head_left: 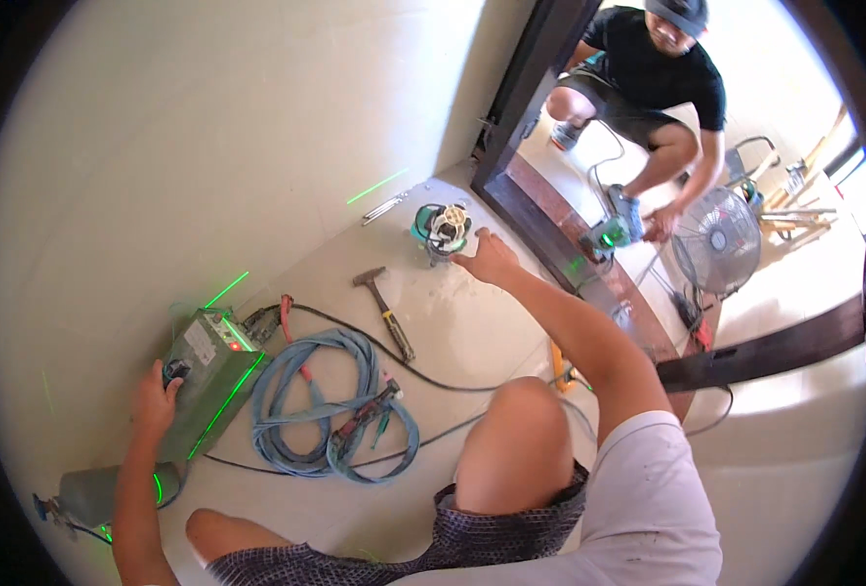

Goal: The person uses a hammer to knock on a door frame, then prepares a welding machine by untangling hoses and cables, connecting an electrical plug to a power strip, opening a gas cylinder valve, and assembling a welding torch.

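My left hand point(153, 402) is at the left end of a dark green box-shaped welding machine point(204, 391), thumb and fingers around a black fitting point(175, 370) there; some fingers are hidden. With thumb and fingers apart, my right hand point(490, 261) reaches beside a teal-and-black device point(441, 230) with a cream ring-shaped part on top. The fingertips are close to its right side; whether they touch it I cannot tell. A hammer point(386, 313) with a black-and-yellow handle lies on the tiles between my hands. Coiled blue-grey torch hose point(279, 451) is spread beside the welding machine.
A grey gas cylinder point(96, 496) lies at the lower left. Beyond the dark door frame point(531, 98) a person point(653, 83) crouches, holding a teal power tool point(624, 225). A fan point(718, 239) stands near them. Black cable point(453, 388) crosses the floor; green light lines fall across the wall.
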Tool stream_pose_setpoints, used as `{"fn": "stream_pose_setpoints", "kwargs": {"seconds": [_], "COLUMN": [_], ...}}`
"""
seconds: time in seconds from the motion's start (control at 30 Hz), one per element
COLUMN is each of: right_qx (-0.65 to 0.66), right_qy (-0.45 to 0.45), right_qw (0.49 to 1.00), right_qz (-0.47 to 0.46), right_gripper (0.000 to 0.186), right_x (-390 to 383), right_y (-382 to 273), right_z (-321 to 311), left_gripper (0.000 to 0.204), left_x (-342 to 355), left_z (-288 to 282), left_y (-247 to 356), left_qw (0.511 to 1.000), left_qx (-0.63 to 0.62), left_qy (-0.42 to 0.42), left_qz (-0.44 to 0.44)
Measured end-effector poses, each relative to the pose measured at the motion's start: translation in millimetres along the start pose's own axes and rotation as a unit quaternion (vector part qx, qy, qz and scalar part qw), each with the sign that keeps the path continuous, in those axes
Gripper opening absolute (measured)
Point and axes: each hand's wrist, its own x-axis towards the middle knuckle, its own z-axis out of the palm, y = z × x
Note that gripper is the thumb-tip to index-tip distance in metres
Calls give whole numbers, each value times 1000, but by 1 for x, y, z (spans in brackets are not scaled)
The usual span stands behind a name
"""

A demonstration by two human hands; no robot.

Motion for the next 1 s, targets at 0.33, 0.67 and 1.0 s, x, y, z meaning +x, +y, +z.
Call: {"fn": "stream_pose_setpoints", "kwargs": {"seconds": [0.33, 0.67, 1.0], "right_qx": [-14, 10, 28], "right_qy": [35, 0, 2], "right_qw": [995, 987, 943], "right_qz": [-93, -162, -333], "right_gripper": [98, 78, 84], "right_x": [93, 128, 141], "right_y": [-21, 6, -31], "right_z": [12, 14, 26], "left_gripper": [66, 59, 58], "left_x": [3, 14, 16], "left_z": [-19, -26, -38], "left_y": [34, 89, 103], "left_qw": [987, 940, 947], "left_qx": [98, 210, 163], "left_qy": [-69, -134, -122], "left_qz": [-111, -233, -248]}}
